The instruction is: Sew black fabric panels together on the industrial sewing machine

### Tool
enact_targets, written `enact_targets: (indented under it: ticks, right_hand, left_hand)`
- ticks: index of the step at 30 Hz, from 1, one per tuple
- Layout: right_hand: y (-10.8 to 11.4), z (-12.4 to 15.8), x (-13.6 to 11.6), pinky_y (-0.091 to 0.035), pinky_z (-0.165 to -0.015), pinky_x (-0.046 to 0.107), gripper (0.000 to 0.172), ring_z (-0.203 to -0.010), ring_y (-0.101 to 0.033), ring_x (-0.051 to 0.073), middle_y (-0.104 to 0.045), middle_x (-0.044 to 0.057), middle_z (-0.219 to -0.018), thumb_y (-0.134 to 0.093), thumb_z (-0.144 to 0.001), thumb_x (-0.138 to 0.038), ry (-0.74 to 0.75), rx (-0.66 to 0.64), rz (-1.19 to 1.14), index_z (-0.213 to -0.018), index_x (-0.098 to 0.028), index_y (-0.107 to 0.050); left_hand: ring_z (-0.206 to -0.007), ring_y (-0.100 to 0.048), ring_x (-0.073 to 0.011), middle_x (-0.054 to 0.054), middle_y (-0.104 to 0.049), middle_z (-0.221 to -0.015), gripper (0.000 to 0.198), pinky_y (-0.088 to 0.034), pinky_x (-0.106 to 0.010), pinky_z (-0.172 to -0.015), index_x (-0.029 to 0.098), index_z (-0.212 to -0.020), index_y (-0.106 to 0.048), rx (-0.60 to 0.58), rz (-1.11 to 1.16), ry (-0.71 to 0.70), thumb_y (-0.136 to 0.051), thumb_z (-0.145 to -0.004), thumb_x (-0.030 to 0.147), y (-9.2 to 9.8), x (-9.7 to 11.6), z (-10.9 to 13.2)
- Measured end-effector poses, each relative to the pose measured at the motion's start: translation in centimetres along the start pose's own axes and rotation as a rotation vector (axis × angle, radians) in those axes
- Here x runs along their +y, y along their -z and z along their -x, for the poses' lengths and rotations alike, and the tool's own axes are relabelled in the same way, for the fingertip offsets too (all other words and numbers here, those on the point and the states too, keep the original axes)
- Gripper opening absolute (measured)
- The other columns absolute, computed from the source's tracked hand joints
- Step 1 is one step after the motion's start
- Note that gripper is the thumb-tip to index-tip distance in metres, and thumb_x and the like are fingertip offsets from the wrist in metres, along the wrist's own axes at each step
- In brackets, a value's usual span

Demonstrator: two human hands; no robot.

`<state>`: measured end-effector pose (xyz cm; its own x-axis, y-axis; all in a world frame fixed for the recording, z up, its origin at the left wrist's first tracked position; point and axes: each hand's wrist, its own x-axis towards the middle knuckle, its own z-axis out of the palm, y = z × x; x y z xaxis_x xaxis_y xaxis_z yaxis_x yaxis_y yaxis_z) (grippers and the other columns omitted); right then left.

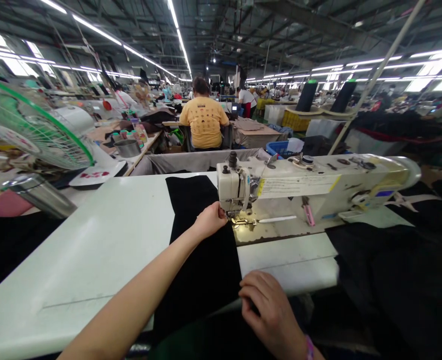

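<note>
Soft glare on white tabletop

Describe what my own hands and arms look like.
Your left hand and right hand are ungloved. A purple-pink band circles the right wrist; none shows on the left. Your left forearm is bare, no sleeve in view; the right one is mostly out of frame.

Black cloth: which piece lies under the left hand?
The long piece on the white tabletop, beside the sewing machine; it alone runs beneath the left hand. The far-left dark cloth and the far-right dark heap lie apart from that hand.
</note>
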<state>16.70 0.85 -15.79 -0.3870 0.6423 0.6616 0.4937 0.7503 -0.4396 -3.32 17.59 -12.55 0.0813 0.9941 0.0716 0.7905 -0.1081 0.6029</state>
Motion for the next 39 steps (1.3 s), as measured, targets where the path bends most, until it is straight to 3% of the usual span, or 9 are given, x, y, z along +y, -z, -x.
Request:
enact_targets:
  ticks: [6,9,13,15,17,20,24,30,39]
  right_hand:
    - [0.3,-0.2,0.3,-0.057,-0.079,0.038,0.03,-0.085,-0.067,0.022,-0.069,0.006,-0.09,-0.049,-0.079,0.002,0.039,-0.042,-0.009,-0.096,-0.021,-0.06]
    - [0.5,-0.1,0.4,-0.057,-0.081,0.039,0.03,-0.088,-0.067,0.022,-0.07,0.006,-0.092,-0.049,-0.081,0.001,0.068,-0.069,-0.015,-0.098,-0.02,-0.06]
    - [0.9,0.0,0.4,-0.057,-0.086,0.043,0.032,-0.093,-0.066,0.023,-0.07,0.008,-0.097,-0.046,-0.081,0.001,0.079,-0.107,-0.024,-0.101,-0.019,-0.06]
    - [1.1,-0.1,0.5,-0.056,-0.088,0.045,0.032,-0.094,-0.065,0.023,-0.07,0.008,-0.098,-0.046,-0.081,0.001,0.078,-0.128,-0.034,-0.101,-0.019,-0.061]
    - [1.1,-0.3,0.6,-0.056,-0.089,0.045,0.032,-0.094,-0.065,0.023,-0.07,0.008,-0.097,-0.047,-0.081,0.0,0.079,-0.135,-0.044,-0.101,-0.019,-0.062]
    - [0.9,-0.9,1.0,-0.054,-0.092,0.045,0.03,-0.096,-0.064,0.024,-0.07,0.008,-0.098,-0.049,-0.082,-0.001,0.061,-0.145,-0.045,-0.102,-0.019,-0.063]
    - [0.3,-2.3,2.0,-0.051,-0.095,0.046,0.027,-0.099,-0.061,0.024,-0.07,0.008,-0.099,-0.051,-0.085,-0.003,0.041,-0.151,-0.03,-0.1,-0.018,-0.066]
    - [-0.7,-4.7,3.8,-0.048,-0.09,0.043,0.022,-0.098,-0.056,0.023,-0.065,0.008,-0.097,-0.055,-0.084,-0.005,-0.027,-0.162,0.042,-0.092,-0.018,-0.071]
    - [-2.1,-8.2,5.9,-0.043,-0.086,0.036,0.015,-0.092,-0.054,0.021,-0.064,0.004,-0.088,-0.063,-0.086,-0.012,-0.11,-0.247,0.217,-0.088,-0.02,-0.076]
  left_hand:
    - [-0.063,-0.059,-0.0168,0.001,-0.059,-0.069,0.016,-0.043,-0.027,-0.059,0.021,-0.084,-0.051,0.044,-0.022,-0.005,-0.062,-0.075,0.013,0.0,0.2,-0.2]
    - [-0.08,-0.064,-0.0209,-0.003,-0.064,-0.083,0.027,-0.05,-0.032,-0.074,0.018,-0.101,-0.054,0.087,-0.05,-0.062,-0.063,-0.076,0.01,0.5,0.9,0.9]
    - [-0.113,-0.055,-0.0306,-0.014,-0.062,-0.115,0.026,-0.045,-0.046,-0.097,0.016,-0.104,-0.059,0.117,-0.12,-0.19,-0.067,-0.08,0.015,1.1,2.5,6.3]
    - [-0.099,-0.06,-0.0265,-0.009,-0.065,-0.101,0.006,-0.05,-0.041,-0.088,0.019,-0.091,-0.063,-0.042,-0.149,-0.37,-0.064,-0.085,0.019,0.9,3.1,10.1]
    - [-0.087,-0.062,-0.0222,-0.006,-0.067,-0.09,0.009,-0.053,-0.035,-0.079,0.019,-0.083,-0.063,-0.211,-0.182,-0.576,-0.058,-0.088,0.016,0.5,3.0,13.4]
    - [-0.095,-0.064,-0.0239,-0.009,-0.071,-0.103,0.017,-0.056,-0.035,-0.085,0.017,-0.099,-0.066,-0.237,-0.262,-0.726,-0.058,-0.085,0.011,-0.4,1.9,15.5]
    - [-0.112,-0.063,-0.0276,-0.012,-0.069,-0.12,0.032,-0.054,-0.04,-0.099,0.011,-0.118,-0.063,-0.134,-0.344,-0.837,-0.058,-0.087,0.013,-0.9,-0.2,14.0]
    - [-0.105,-0.066,-0.025,-0.013,-0.072,-0.108,0.02,-0.058,-0.038,-0.093,0.009,-0.105,-0.067,-0.057,-0.386,-0.899,-0.052,-0.093,0.011,-0.3,-0.9,10.4]
    - [-0.105,-0.065,-0.0235,-0.013,-0.071,-0.108,0.026,-0.058,-0.037,-0.09,0.012,-0.101,-0.071,-0.051,-0.281,-0.8,-0.045,-0.097,0.015,0.7,-1.6,6.4]
